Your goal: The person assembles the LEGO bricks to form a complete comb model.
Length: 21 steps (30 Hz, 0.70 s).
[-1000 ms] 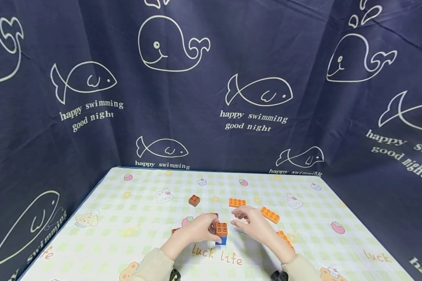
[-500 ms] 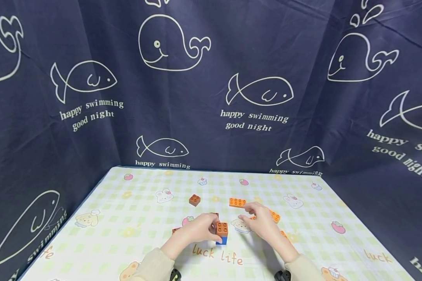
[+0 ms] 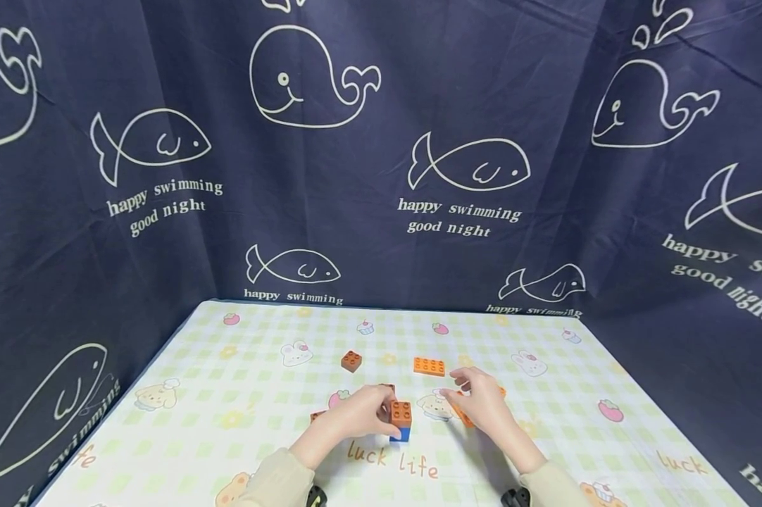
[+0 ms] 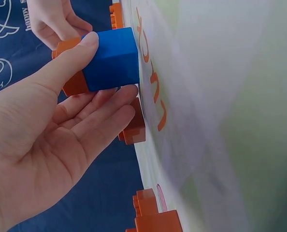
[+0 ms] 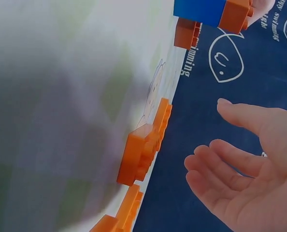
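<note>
My left hand (image 3: 358, 415) pinches a two-brick stack between thumb and fingers. A blue toy brick (image 4: 112, 58) is its lower part, and a brown-orange brick (image 3: 401, 410) with studs caps it. The stack stands upright, at or just above the cloth. Above the orange bricks on the right hovers my right hand (image 3: 482, 401), fingers loosely bent and apart from the thumb, holding nothing. One orange brick (image 3: 463, 412) shows beside that hand, another (image 3: 502, 391) mostly behind it. In the right wrist view, an orange brick (image 5: 130, 157) lies below the fingers.
A long orange brick (image 3: 429, 366) lies farther back, left of the right hand. One brown brick (image 3: 351, 361) sits toward the back, another (image 3: 317, 416) peeks out beside the left forearm, and a third (image 4: 135, 123) lies behind the left fingers. A checked cloth (image 3: 229, 451) covers the table.
My right hand has moved right, away from the stack and over the orange bricks, uncovering one and hiding others. The left hand and the stack have stayed in place.
</note>
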Available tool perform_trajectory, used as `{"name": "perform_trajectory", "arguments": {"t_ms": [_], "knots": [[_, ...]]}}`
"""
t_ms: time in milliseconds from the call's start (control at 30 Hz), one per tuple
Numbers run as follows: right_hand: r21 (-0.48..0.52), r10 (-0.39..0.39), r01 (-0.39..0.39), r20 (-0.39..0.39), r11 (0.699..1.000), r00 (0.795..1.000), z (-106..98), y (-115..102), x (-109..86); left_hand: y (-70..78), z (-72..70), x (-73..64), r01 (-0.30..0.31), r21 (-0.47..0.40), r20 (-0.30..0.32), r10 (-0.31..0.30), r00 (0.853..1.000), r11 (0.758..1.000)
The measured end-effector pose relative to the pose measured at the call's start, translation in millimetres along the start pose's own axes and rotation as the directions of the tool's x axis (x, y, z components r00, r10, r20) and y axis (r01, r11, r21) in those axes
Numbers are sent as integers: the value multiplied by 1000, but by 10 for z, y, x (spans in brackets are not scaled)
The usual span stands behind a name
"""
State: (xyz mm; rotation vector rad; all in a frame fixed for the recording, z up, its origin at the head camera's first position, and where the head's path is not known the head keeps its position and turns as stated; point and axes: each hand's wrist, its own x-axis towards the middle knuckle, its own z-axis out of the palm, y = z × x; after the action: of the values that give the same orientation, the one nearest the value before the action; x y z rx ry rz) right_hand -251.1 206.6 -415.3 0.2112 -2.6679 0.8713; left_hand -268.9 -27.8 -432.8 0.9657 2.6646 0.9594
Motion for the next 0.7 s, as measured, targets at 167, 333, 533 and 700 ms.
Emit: {"name": "perform_trajectory", "arguments": {"t_ms": [167,333,533,700], "knots": [[-24,12,-12,-4,1000,1000,-8,56,-5,2,-2,10,14,-16,10,-14,1000,1000],[-39,11,-12,-14,999,1000,-8,90,-14,6,-9,-2,3,-11,11,-3,1000,1000],[-62,22,-23,-16,998,1000,-13,107,-28,23,-21,-19,0,10,4,0,1000,1000],[-68,51,-51,-2,996,999,-28,118,-51,37,-21,-23,2,8,6,-2,1000,1000]]}}
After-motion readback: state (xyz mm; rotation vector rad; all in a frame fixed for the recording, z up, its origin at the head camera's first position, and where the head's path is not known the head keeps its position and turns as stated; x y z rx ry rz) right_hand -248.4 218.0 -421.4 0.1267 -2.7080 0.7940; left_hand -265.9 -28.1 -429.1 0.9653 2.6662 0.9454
